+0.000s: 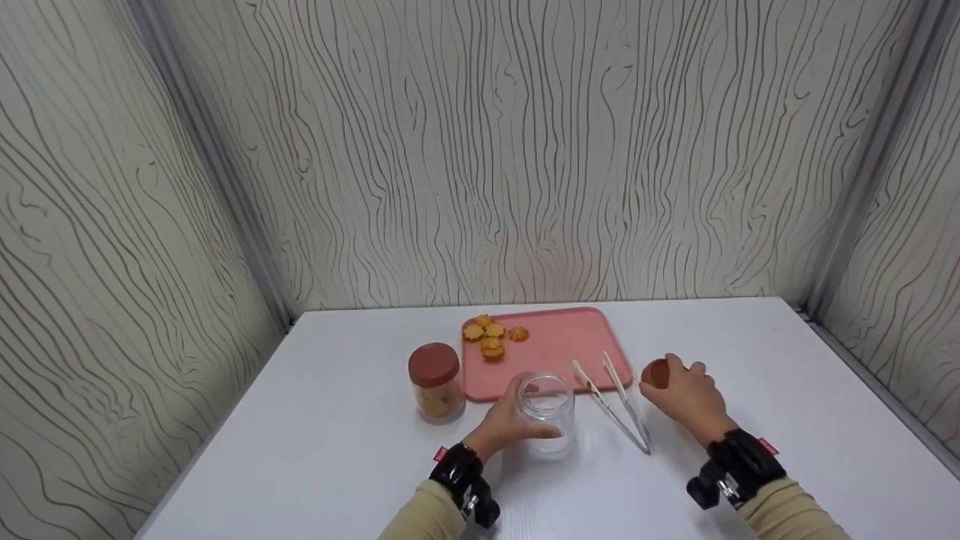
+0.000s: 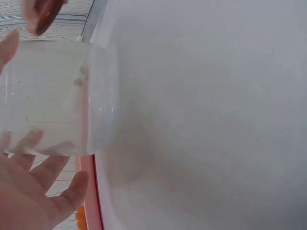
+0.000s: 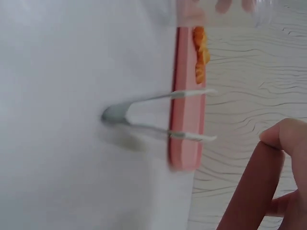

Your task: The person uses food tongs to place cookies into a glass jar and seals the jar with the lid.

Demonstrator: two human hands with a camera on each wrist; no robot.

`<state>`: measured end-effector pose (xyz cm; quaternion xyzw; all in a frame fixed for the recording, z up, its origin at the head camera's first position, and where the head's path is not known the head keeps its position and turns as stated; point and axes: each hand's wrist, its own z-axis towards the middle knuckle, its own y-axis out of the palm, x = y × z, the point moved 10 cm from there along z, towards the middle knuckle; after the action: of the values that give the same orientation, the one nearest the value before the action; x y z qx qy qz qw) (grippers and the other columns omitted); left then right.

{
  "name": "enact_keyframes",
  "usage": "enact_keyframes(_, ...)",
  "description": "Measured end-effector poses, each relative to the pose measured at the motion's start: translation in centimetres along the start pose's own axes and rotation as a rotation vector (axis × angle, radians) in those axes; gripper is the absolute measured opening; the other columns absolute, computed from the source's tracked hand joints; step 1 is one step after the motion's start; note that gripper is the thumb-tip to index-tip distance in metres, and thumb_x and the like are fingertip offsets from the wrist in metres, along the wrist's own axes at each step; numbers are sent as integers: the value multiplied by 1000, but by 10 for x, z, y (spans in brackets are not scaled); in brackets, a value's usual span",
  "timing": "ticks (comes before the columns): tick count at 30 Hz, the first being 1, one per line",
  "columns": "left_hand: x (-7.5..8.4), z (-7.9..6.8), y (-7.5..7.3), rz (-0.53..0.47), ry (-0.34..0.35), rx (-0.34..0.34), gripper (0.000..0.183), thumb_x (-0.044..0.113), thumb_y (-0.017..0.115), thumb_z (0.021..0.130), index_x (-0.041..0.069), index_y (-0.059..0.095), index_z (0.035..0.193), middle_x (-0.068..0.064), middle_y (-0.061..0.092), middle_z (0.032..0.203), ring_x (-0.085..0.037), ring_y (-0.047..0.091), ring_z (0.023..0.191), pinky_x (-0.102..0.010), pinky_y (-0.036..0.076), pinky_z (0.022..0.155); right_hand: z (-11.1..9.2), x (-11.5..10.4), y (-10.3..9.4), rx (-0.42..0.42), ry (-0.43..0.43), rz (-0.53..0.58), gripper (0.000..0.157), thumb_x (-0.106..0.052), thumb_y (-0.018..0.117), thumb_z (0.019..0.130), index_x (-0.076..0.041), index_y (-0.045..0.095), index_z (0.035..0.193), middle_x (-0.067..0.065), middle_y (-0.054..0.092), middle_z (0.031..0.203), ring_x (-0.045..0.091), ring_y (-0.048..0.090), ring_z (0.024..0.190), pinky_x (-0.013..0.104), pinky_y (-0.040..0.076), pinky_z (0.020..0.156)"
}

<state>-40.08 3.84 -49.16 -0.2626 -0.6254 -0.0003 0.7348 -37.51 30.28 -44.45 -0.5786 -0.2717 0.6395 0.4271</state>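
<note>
My left hand point(image 1: 508, 421) grips a clear, lidless jar point(image 1: 551, 446) around its side, thumb in front and fingers behind. In the left wrist view the jar point(image 2: 53, 96) looks see-through, with the fingers point(image 2: 50, 172) along its wall. Off to the right, my right hand point(image 1: 691, 391) holds a reddish-brown screw lid point(image 1: 657, 373) by its edge, raised above the table. The right wrist view shows that lid point(image 3: 252, 184) between thumb and fingers. Metal tongs point(image 1: 630, 427) with pale tips lie between the hands, their tips over the pink tray's edge.
Several yellow-orange flower-shaped cookies point(image 1: 493, 331) sit on the left part of the pink tray point(image 1: 562, 337). A second jar point(image 1: 439, 397), capped with a brown lid point(image 1: 433, 364) and holding cookies, stands left of the tray. Patterned panels point(image 1: 480, 150) enclose the white table point(image 1: 337, 450).
</note>
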Motion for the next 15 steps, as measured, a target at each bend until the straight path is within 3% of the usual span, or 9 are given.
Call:
enact_keyframes(6,-1,0,-2,-1,-1,-1,94,19,88,71,12,32,145,-11,51,135,-33,45,126,-58,34,105,-2,32,10,-44,54,-16,71,-35,64,82,13,40,130,37,42,102,51,50,90,55,46,69)
enact_keyframes(15,-3,-1,-1,-11,-7,-7,93,21,89,70,14,33,145,-10,51,135,-34,45,127,-59,33,105,-3,48,20,-75,81,-39,73,-35,64,83,14,38,131,39,41,104,53,49,92,57,45,72)
